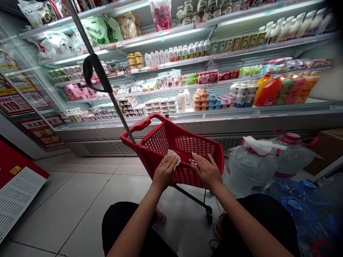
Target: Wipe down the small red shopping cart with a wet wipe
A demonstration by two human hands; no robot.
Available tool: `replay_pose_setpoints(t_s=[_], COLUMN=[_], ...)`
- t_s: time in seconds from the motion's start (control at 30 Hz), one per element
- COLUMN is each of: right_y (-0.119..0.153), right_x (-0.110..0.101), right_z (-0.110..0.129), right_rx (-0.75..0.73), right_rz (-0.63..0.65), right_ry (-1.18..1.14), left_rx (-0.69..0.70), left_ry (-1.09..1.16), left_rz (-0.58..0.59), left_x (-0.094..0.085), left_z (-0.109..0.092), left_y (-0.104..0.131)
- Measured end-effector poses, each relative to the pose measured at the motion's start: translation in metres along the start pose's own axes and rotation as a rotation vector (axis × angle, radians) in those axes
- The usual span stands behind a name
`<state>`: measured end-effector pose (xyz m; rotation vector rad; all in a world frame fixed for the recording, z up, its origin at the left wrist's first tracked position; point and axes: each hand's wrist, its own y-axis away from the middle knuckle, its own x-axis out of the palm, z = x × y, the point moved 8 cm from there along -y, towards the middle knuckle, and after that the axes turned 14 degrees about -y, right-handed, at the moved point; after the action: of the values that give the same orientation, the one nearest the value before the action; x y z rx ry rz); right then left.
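Dark-trousered knees (124,228) frame two bare forearms, reaching toward a red shopping cart (198,142) at 12 o'clock. At its near rim, the left hand (166,170) holds a white cloth (177,161) under nearly straight fingers; cloth edges show from the fingertips round to about 3 o'clock of that hand. Its thumb is hidden. At 3 o'clock from the cloth and apart from it, the right hand (207,173) is open, fingers spread over the cart's perforated near side. The cart's handle (140,125) lies at 10 o'clock from the left hand; a metal pole (119,112) with a black hook (98,73) slants past it. Large water bottles (249,167) stand at 3 o'clock from the right hand, and stocked chiller shelves (150,121) run across 12 o'clock, beyond the cart.
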<state>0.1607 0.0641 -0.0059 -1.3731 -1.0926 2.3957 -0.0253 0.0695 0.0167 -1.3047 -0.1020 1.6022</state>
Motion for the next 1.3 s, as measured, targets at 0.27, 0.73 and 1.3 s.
replay_pose_setpoints(t_s=[0.27,0.73,1.3], right_y=[-0.003,-0.004,0.003], right_x=[0.007,0.006,0.000], right_z=[0.004,0.005,0.033], right_rx=[0.006,0.053,-0.049], right_rz=[0.023,0.089,-0.038], right_ry=[-0.004,-0.008,-0.244], left_rx=[-0.140,-0.131,-0.188], left_ry=[0.044,-0.017,0.400], left_rz=[-0.071,-0.105,0.018], left_x=[0.005,-0.009,0.003], left_z=[-0.042,0.020,-0.063], left_y=[-0.007,0.015,-0.024])
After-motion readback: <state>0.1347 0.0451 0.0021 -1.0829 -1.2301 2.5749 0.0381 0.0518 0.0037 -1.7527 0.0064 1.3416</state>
